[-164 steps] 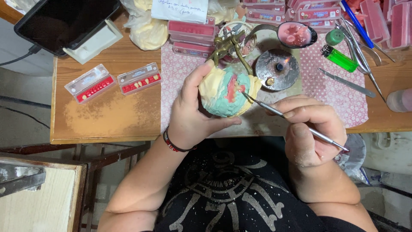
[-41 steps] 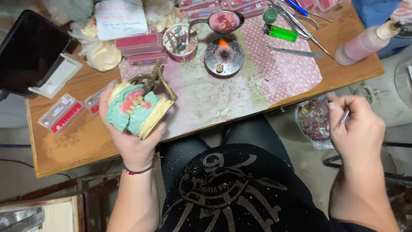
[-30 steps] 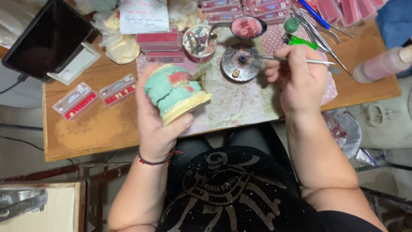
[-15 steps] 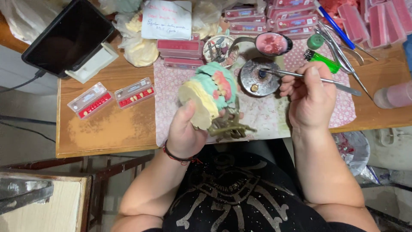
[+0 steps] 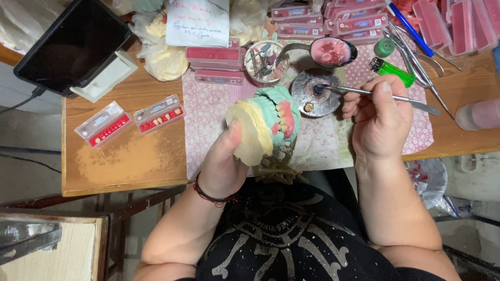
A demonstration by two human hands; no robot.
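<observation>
Left hand (image 5: 224,161) raised, gripping dental model (image 5: 265,125).

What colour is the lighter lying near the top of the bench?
Bright green lighter, seen in the head view, just above the right hand.

From my feed: bare forearms, no sleeves reaching either hand. A thin red-and-black cord bracelet (image 5: 211,193) sits just behind the left hand (image 5: 224,164). Black tee (image 5: 291,239) with faded grey print and pale specks.

Pink trays (image 5: 463,23) cut off above
</observation>
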